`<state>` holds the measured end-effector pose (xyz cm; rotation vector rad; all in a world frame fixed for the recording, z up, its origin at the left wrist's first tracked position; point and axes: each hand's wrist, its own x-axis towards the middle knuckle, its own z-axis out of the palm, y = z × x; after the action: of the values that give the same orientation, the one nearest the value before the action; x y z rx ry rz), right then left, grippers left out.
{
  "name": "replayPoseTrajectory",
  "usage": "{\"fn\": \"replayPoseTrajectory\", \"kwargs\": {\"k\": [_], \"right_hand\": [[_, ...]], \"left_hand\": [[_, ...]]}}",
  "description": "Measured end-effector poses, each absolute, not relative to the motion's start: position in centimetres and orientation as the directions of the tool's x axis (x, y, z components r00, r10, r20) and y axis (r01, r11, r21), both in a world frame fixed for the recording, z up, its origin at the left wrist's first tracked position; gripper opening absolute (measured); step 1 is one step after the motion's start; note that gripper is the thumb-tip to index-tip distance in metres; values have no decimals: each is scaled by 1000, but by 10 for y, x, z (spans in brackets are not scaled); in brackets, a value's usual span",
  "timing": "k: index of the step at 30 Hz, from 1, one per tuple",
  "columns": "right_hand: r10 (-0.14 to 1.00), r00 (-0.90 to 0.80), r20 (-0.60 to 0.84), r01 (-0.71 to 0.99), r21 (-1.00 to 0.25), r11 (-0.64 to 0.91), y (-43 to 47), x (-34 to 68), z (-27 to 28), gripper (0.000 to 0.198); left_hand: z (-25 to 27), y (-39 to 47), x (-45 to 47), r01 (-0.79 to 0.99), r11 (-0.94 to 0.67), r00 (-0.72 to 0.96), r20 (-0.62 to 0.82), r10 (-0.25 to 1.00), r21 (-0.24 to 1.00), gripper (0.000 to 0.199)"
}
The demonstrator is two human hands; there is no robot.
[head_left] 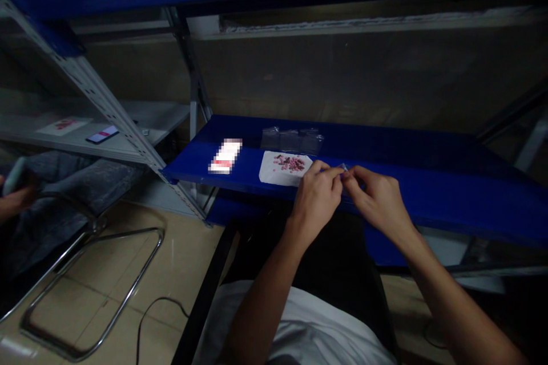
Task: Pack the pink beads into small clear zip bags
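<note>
My left hand [317, 197] and my right hand [379, 198] meet over the front part of the blue shelf [432, 188]. Their fingertips pinch a small clear plastic bag [345, 167] between them; most of it is hidden by the fingers. Just left of my left hand lies a white sheet of paper [268, 171], carrying a loose heap of small pink and dark red beads or pellets [291, 164]. Behind the paper, several flat clear plastic bags [291, 140] lie side by side.
A bright, pixelated phone-like rectangle [226, 156] lies left of the paper. Further left, a grey shelf [128, 151] holds another phone [103, 134] and a paper sheet [64, 126]. A seated person's hand [17, 202] holds a phone. A metal upright [111, 102] separates the shelves.
</note>
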<state>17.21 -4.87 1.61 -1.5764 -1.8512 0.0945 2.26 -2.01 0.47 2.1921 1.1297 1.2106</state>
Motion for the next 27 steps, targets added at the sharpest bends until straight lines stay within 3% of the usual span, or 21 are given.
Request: {"fn": "replayPoseTrajectory", "kwargs": {"k": [3,7,9,11,14,16,19,21,23,27], "right_hand": [[891,-38,453,883,-401,242,-51,174,17,31],[900,59,431,949,-303,83,-57,171,19,30],[914,68,401,936,-342,80,-58,172,20,27],[930,37,367,873,-464,148,-55,175,21,26],[927,98,361,730,-659,180,-44,186,17,26],[927,196,319,616,-775,137,-34,192,9,35],[983,173,64,299,-954,10,-25,194,-8,53],[994,50,-96,55,-994,-99,-23,191,-19,50],[988,-24,-153,-106,-982,-155,-23,189,-27,45],[986,-19,-166,-203,-965,-166,-22,191,-35,41]], "left_hand": [[4,-17,20,458,-581,312,490,814,673,33],[4,-23,18,531,-576,328,476,816,621,33],[4,-26,19,540,-602,357,488,797,588,33],[3,-25,19,522,-613,368,492,789,593,34],[4,-18,16,465,-607,328,511,795,645,35],[5,-13,12,412,-608,288,535,794,679,34],[6,-9,6,334,-602,250,548,799,725,31],[6,-8,3,307,-585,237,535,811,751,28],[6,-7,1,298,-563,235,512,826,771,26],[7,-2,-3,287,-546,250,489,836,787,26]]}}
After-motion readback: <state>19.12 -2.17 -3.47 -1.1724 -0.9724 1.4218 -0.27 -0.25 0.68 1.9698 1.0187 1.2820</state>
